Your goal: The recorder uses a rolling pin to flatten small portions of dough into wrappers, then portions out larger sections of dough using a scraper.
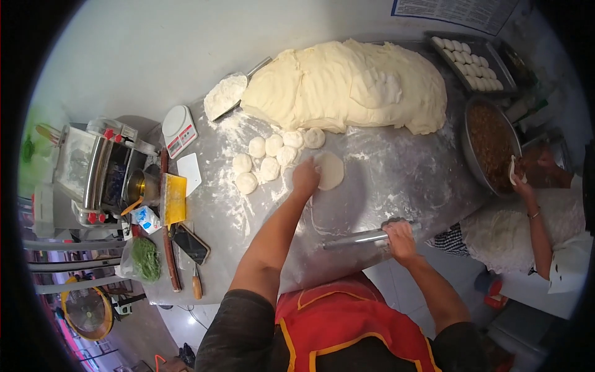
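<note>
My left hand [305, 178] is closed at the left edge of a flat round dough wrapper [331, 170], which lies on the floured metal table. My right hand [401, 240] grips the right end of a metal rolling pin [354, 239] near the table's front edge, apart from the wrapper. Several small floured dough pieces [270, 168] sit in a cluster to the left of and beyond my left hand. Behind them a huge mound of dough [347, 87] stretches across the back of the table.
A scoop of flour [225, 95], a kitchen scale [180, 129], a yellow scraper [174, 199] and a phone [191, 244] lie leftward. At right, a co-worker's hand [519, 179] holds dough beside a basin of filling [466, 137]. A tray [512, 77] of shaped dough stands back right.
</note>
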Demonstrator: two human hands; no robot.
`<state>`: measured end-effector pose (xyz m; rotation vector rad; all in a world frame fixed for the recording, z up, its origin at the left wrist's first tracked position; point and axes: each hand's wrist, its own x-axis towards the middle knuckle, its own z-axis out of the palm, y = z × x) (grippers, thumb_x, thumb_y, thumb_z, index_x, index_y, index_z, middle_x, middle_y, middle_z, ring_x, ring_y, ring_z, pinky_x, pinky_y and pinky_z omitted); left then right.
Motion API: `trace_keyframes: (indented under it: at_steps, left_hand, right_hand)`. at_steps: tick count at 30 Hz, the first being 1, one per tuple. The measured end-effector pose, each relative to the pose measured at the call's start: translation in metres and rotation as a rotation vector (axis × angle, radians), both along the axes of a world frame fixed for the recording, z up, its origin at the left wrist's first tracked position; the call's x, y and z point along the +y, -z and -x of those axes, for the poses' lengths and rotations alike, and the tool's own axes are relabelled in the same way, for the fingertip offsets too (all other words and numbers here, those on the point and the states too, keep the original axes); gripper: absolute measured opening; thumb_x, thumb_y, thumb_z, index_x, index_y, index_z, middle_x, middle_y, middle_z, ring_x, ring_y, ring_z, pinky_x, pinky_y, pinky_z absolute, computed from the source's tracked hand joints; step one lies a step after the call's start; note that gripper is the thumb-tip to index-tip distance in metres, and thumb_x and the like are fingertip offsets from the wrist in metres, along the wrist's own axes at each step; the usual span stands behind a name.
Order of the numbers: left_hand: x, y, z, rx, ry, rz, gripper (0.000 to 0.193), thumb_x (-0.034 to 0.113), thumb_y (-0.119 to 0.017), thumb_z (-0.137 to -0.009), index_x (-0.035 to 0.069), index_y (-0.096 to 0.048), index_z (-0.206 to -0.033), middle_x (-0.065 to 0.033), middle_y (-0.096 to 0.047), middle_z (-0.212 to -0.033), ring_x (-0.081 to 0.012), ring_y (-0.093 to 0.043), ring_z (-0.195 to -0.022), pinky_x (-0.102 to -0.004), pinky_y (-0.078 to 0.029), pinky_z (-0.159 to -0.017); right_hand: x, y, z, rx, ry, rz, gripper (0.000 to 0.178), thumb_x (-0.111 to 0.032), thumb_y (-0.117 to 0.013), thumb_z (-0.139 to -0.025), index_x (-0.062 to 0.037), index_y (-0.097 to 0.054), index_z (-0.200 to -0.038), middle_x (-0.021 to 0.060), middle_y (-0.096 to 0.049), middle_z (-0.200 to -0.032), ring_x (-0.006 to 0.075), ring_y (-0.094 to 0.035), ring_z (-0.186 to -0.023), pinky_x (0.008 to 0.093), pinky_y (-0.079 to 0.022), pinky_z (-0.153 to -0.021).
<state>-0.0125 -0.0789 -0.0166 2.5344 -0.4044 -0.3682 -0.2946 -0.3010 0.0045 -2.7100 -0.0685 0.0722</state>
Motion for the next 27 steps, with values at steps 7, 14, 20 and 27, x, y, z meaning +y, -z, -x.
trace_keyframes:
  at_steps: [7,14,20,27]
  left_hand:
    - [0.003,0.014,0.071,0.076,0.103,0.027,0.046,0.028,-0.064,-0.082,0.008,-0.057,-0.123,-0.0190,-0.066,-0.105,-0.0367,-0.063,-0.098,-0.0463,-0.050,-0.084]
    - [-0.019,-0.013,0.082,0.115,0.149,0.082,0.033,0.029,-0.065,-0.083,0.005,-0.066,-0.106,-0.0196,-0.068,-0.094,-0.0377,-0.064,-0.092,-0.0461,-0.050,-0.080]
    - [-0.034,-0.024,0.052,0.233,0.229,-0.021,0.034,0.031,-0.063,-0.084,0.003,-0.066,-0.102,-0.0201,-0.068,-0.092,-0.0379,-0.064,-0.091,-0.0460,-0.050,-0.078]
    - [0.012,-0.024,0.075,0.533,0.283,0.217,0.036,0.031,-0.063,-0.082,0.005,-0.066,-0.108,-0.0210,-0.068,-0.093,-0.0396,-0.064,-0.088,-0.0456,-0.050,-0.077]
  right_hand:
    - [0.045,0.004,-0.008,-0.159,0.166,-0.011,0.051,-0.015,-0.064,-0.082,0.0027,-0.050,-0.127,0.0207,-0.049,-0.135,0.0336,-0.044,-0.129,0.0538,-0.029,-0.108]
    - [0.050,0.022,-0.139,-0.153,0.312,0.206,0.053,-0.026,-0.054,-0.091,0.0054,-0.045,-0.133,0.0224,-0.043,-0.141,0.0326,-0.036,-0.135,0.0534,-0.022,-0.113]
    - [0.050,0.018,-0.138,-0.139,0.179,0.127,0.054,-0.024,-0.054,-0.091,0.0062,-0.043,-0.134,0.0237,-0.042,-0.141,0.0342,-0.034,-0.135,0.0509,-0.023,-0.113]
    - [0.056,0.023,-0.091,-0.390,0.137,0.197,0.053,-0.027,-0.048,-0.094,0.0076,-0.041,-0.135,0.0274,-0.041,-0.140,0.0376,-0.036,-0.134,0.0507,-0.025,-0.112]
